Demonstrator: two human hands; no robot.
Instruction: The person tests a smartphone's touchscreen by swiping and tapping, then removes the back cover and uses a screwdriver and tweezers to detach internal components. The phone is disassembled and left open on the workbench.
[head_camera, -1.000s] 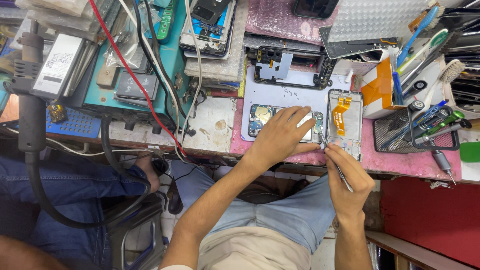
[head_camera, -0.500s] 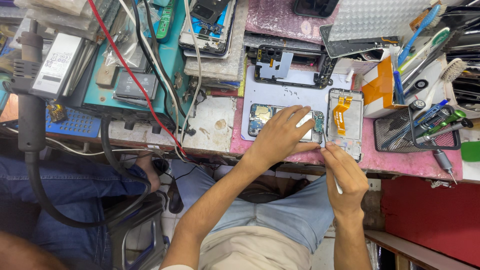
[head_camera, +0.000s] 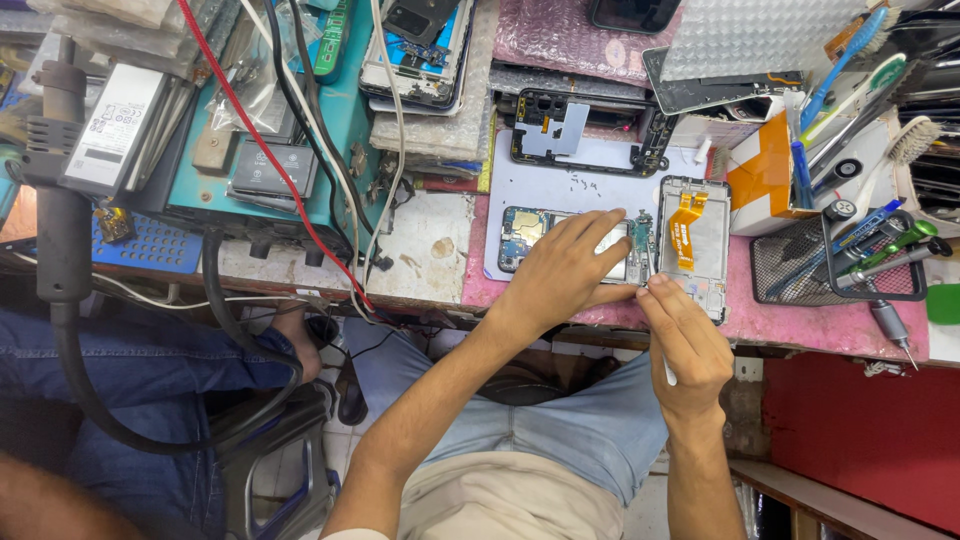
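A cluttered repair bench is being viewed from above, with 2 bare forearms reaching up from the bottom of the frame. The left hand (head_camera: 565, 270) is being laid flat, fingers spread, over an opened phone body (head_camera: 575, 245) whose blue circuit board is showing at its left end. The phone body is lying on a pale work mat (head_camera: 560, 185) near the front edge of the pink bench top (head_camera: 800, 325). The right hand (head_camera: 685, 345) is being closed around a thin white tool (head_camera: 668, 372), whose tip is being held at the lower right corner of the phone body, just beside the left thumb. Touching the phone body on its right, a screen frame (head_camera: 700, 250) with an orange flex cable (head_camera: 683, 225) is lying upright on the mat. Above them, a black phone middle frame (head_camera: 590, 135) is resting. To the right, a black mesh tray (head_camera: 800, 270) is holding screwdrivers and pens. At far left, a black hot-air handle (head_camera: 60, 190) with a thick hose is hanging down.
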